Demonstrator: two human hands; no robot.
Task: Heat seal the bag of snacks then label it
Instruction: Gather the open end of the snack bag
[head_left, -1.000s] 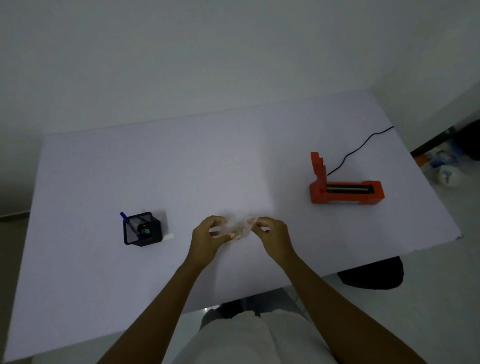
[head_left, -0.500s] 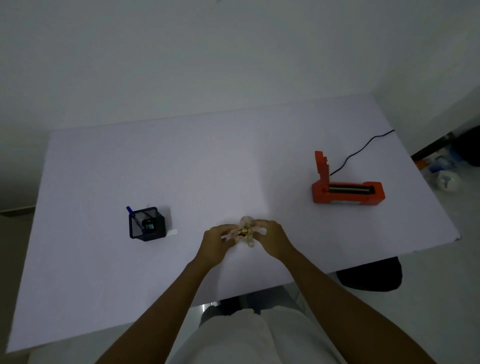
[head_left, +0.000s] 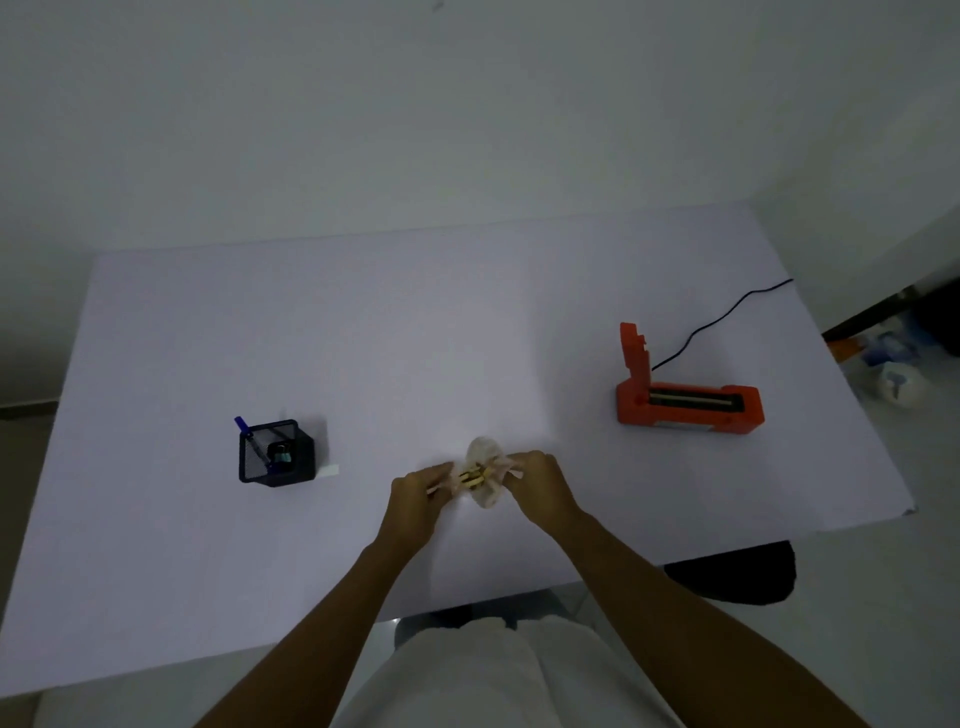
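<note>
While the left hand (head_left: 415, 496) and right hand (head_left: 537, 483) pinch opposite sides of the one clear bag of snacks (head_left: 482, 473) near the table's (head_left: 467, 322) near edge, fingers closed on it, one orange heat sealer (head_left: 685, 397) stands far right and one mesh pen holder (head_left: 275, 452) left.

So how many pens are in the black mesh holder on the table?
1 that I can tell: a blue pen sticking out of the holder at its back left corner. The mesh may hide others.
</note>
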